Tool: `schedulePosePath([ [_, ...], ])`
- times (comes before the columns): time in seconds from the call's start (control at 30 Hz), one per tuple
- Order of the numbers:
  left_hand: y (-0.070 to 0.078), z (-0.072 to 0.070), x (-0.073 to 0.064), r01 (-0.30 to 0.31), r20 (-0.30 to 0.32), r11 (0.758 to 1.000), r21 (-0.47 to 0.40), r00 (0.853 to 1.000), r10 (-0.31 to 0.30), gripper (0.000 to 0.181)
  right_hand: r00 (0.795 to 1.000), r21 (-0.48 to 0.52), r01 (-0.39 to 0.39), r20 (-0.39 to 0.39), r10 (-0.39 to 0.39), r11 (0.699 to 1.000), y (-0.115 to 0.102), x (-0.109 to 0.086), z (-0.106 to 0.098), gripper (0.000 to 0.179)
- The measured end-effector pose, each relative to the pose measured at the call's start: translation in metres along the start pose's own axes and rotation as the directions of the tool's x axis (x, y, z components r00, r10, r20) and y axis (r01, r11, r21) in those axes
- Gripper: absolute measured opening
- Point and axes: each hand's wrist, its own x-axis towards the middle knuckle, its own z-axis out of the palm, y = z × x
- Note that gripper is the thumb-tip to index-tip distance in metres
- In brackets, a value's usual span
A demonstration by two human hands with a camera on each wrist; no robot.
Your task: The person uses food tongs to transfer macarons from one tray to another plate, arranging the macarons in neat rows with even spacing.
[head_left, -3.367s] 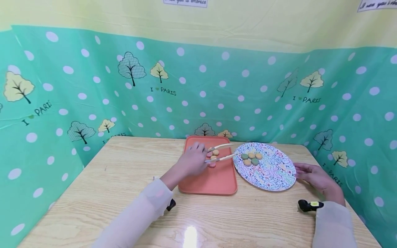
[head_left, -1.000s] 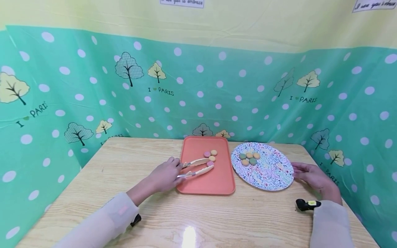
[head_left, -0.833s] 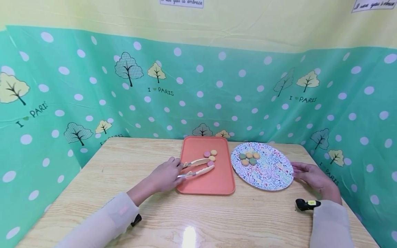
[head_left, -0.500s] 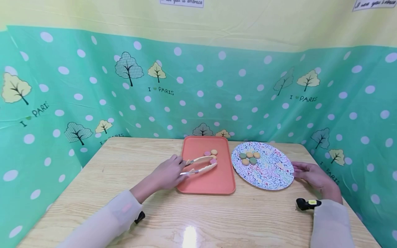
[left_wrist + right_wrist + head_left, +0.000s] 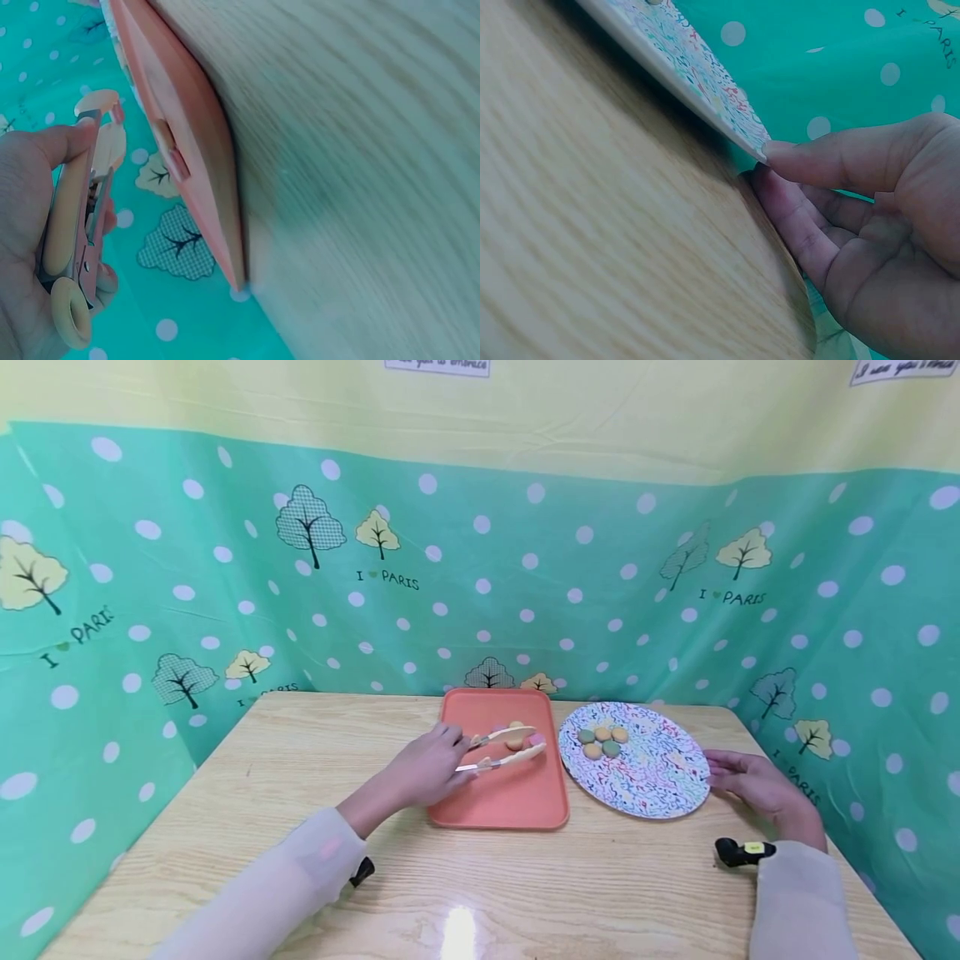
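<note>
My left hand (image 5: pixel 429 768) grips a pair of tongs (image 5: pixel 517 757) with cream tips. Between those tips is a pink macaron (image 5: pixel 536 740), held above the coral tray (image 5: pixel 498 806); the left wrist view shows the same macaron (image 5: pixel 116 112) apart from the tray. Behind the tongs, other pink and yellow macarons (image 5: pixel 515 744) lie partly hidden on the tray. On the right, my right hand (image 5: pixel 761 787) pinches the rim of a round, colourfully speckled plate (image 5: pixel 652 793). In the right wrist view its thumb (image 5: pixel 840 156) lies on the rim and fingers sit beneath.
Several green and yellow macarons (image 5: pixel 602 735) are grouped on the plate's left part. Tray and plate stand side by side near the back of the wooden table (image 5: pixel 555 893). A green dotted curtain (image 5: pixel 480 577) hangs behind the table and along its sides.
The left hand has moved right with the tongs. The pink macaron nearest the front has been picked up and carried rightward over the tray. The right hand stays at the plate's rim.
</note>
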Motion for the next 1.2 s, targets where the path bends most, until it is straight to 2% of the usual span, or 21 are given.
schedulePosePath([
  [0.17,0.005,0.0,0.009,-0.007,0.012,1.0,0.019,1.0,0.007,0.057,1.0,-0.001,-0.003,0.004,0.003,1.0,-0.001,0.0,-0.001,0.065],
  [0.57,0.021,0.0,0.036,-0.013,0.03,1.0,0.003,0.999,0.013,0.062,1.0,-0.004,-0.015,-0.001,0.015,1.0,-0.001,0.0,-0.001,0.064],
  [0.87,0.04,0.004,0.061,-0.034,0.034,0.999,0.023,0.999,0.033,0.056,1.0,-0.015,-0.005,0.003,0.005,1.0,-0.001,-0.003,-0.002,0.063],
  [1.03,0.052,0.002,0.074,-0.037,0.04,0.999,0.019,0.999,0.036,0.06,1.0,-0.005,0.014,0.012,-0.014,1.0,-0.002,-0.003,-0.002,0.061],
  [1.2,0.062,0.001,0.087,-0.018,0.064,1.0,0.006,0.998,0.018,0.06,1.0,-0.013,0.012,0.013,-0.012,1.0,-0.002,-0.002,-0.003,0.063],
])
